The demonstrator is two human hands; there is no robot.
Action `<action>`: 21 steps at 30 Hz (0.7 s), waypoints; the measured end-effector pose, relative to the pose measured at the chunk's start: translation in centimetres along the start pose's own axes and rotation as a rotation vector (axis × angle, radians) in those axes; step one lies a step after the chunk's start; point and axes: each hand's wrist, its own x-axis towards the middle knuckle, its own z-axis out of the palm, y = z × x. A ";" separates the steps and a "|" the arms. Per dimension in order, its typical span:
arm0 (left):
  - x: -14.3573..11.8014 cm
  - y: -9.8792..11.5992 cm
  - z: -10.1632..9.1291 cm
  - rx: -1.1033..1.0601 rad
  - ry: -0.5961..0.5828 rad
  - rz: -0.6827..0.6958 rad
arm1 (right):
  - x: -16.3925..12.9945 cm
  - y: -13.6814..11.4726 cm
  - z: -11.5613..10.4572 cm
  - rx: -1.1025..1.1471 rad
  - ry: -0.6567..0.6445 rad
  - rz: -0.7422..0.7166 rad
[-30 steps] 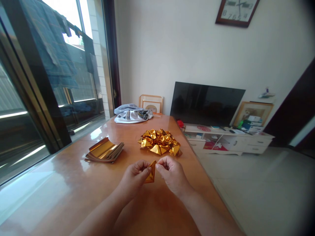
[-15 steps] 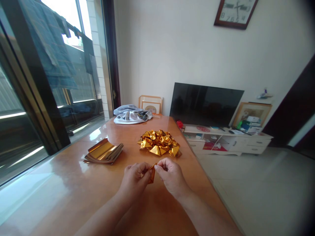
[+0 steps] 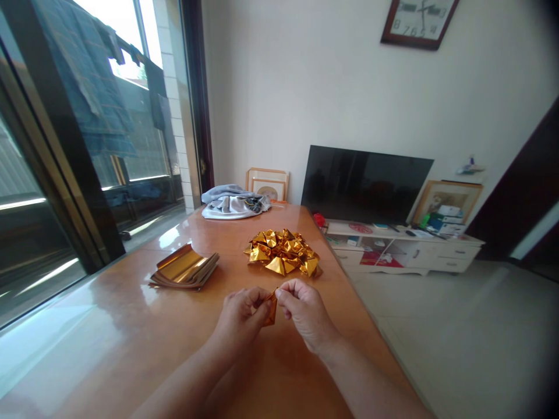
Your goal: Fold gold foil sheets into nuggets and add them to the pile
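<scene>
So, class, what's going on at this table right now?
A person sits at a wooden table, pinching a small piece of gold foil between the left hand and right hand, just above the tabletop. Beyond the hands lies a pile of folded gold pieces. To the left sits a stack of flat gold sheets, and a bundle of cloth lies at the far end.

Sheet stack (image 3: 184,270) left of folded pile (image 3: 283,252)
</scene>
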 end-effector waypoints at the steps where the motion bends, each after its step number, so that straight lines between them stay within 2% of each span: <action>1: 0.0 -0.1 0.0 -0.030 -0.008 -0.013 | 0.0 -0.1 0.0 0.024 -0.009 0.005; 5: 0.0 0.0 0.1 -0.253 -0.067 -0.135 | 0.0 -0.2 -0.1 0.112 -0.040 0.038; 9: -0.1 0.5 -0.1 -0.453 -0.086 -0.258 | 0.2 -0.2 -0.6 0.159 -0.015 0.055; 12: -0.1 0.9 -0.2 -0.503 -0.090 -0.286 | 0.4 -0.2 -1.0 0.166 -0.018 0.063; 16: -0.2 1.1 -0.1 -0.528 -0.129 -0.319 | 0.3 -0.4 -1.1 0.118 -0.107 0.091; 21: -0.3 1.1 -0.1 -0.540 -0.160 -0.327 | 0.2 -0.7 -1.0 0.080 -0.107 0.099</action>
